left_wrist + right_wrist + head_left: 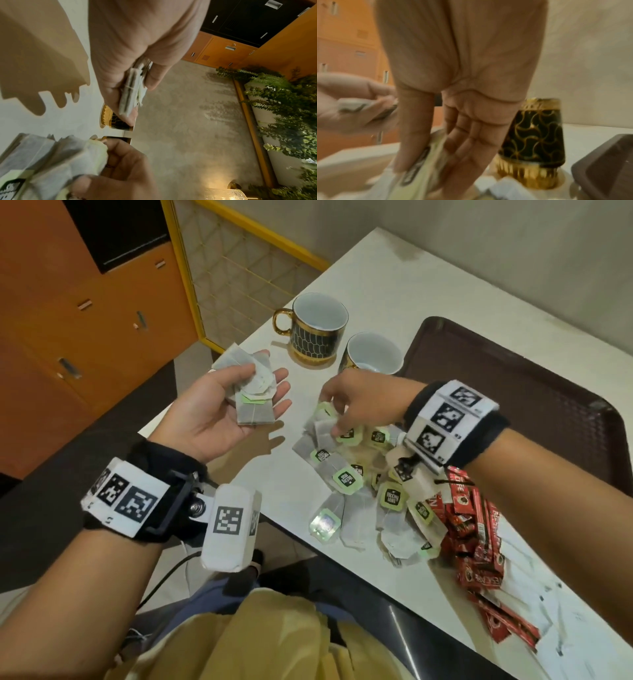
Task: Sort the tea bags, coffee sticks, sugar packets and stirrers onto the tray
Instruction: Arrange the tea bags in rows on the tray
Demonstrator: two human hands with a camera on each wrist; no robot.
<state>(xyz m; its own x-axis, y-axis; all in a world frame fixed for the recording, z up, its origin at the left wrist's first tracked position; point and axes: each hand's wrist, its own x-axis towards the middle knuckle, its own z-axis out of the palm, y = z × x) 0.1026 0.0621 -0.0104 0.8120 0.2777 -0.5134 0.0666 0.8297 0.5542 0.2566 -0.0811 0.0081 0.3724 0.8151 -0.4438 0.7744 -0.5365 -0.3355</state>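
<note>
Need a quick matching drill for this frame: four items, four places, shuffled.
Items:
1. small stack of tea bags
2. red coffee sticks
3. black-and-gold honeycomb mug
4. dark brown plastic tray

Places:
A. far right, nothing on the part in view
B. in the left hand, pinned by its thumb
C. heaped under the right wrist
D. standing beyond the tea bag pile

Pairs: 1-B, 2-C, 3-D, 4-A

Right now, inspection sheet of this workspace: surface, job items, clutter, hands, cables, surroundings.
Surface: white table, stained at the far edge.
Job's things: brown tray bare where visible; tea bag pile and red coffee sticks on the table; white packets beside them; stirrers not seen.
Clutter: two black-and-gold mugs.
Hands: left hand holds a stack of tea bags; right hand pinches a tea bag from the pile.
Cables: black cable below the left wrist.
Surroundings: orange lockers, yellow-framed mesh.
</note>
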